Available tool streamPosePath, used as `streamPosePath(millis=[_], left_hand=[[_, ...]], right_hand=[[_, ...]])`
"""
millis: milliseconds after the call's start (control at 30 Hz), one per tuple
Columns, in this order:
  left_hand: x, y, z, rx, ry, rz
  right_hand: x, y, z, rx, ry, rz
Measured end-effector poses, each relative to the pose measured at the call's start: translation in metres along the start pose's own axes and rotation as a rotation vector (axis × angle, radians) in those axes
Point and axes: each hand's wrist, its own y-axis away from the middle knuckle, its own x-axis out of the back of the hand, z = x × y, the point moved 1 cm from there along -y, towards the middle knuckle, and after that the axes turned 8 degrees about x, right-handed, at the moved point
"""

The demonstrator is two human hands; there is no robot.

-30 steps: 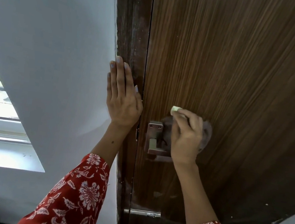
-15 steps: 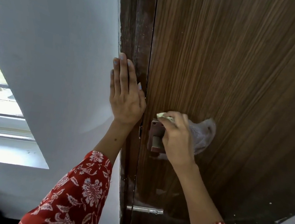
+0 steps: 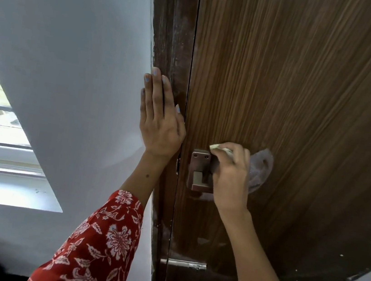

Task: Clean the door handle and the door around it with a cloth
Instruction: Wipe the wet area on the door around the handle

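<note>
Rubbing the door handle (image 3: 201,171), the right hand (image 3: 229,177) is curled shut around the cloth (image 3: 260,168). A second ago this hand was to the right of the handle; now it sits right on it, so the wiping has moved from the wood onto the metal. The cloth bunches out to the right of the handle, touching the door (image 3: 306,86). I think the fingers press the cloth on the handle, but the hand hides that. The left hand (image 3: 159,117) is flat and open, holding nothing, on the door frame (image 3: 173,31) left of the handle. The door around the handle likely needs more wiping.
</note>
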Motion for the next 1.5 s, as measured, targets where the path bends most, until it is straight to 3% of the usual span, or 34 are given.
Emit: streamPosePath(millis=[133, 333, 467, 633, 767, 900, 1067, 1233, 1367, 1500], left_hand=[[0.000, 0.000, -0.001, -0.015, 0.004, -0.004], [-0.001, 0.000, -0.001, -0.004, 0.003, 0.017], [-0.001, 0.001, -0.002, -0.009, -0.003, 0.013], [-0.002, 0.001, -0.002, -0.005, -0.008, 0.018], [-0.002, 0.001, -0.004, -0.018, 0.002, 0.020], [-0.002, 0.001, -0.003, -0.013, 0.005, 0.030], [-0.002, 0.001, -0.002, -0.008, -0.008, 0.037], [-0.002, 0.001, -0.002, -0.009, -0.004, 0.042], [-0.003, 0.001, -0.003, -0.012, 0.003, 0.035], [-0.006, 0.001, -0.004, -0.009, 0.011, 0.040]], right_hand=[[-0.006, 0.001, -0.001, 0.074, -0.029, -0.035], [-0.001, 0.013, 0.018, -0.092, -0.027, 0.207], [-0.009, 0.022, 0.020, 0.008, -0.028, 0.105], [-0.006, 0.023, 0.027, -0.099, -0.061, 0.225], [-0.011, 0.020, 0.019, 0.019, -0.056, 0.121], [-0.003, 0.017, 0.030, -0.102, -0.076, 0.288], [-0.011, 0.016, 0.029, 0.038, -0.079, 0.240], [-0.005, 0.020, 0.045, -0.145, -0.117, 0.403], [-0.005, 0.023, 0.051, 0.030, -0.105, 0.251], [0.004, 0.028, 0.068, -0.175, -0.101, 0.449]])
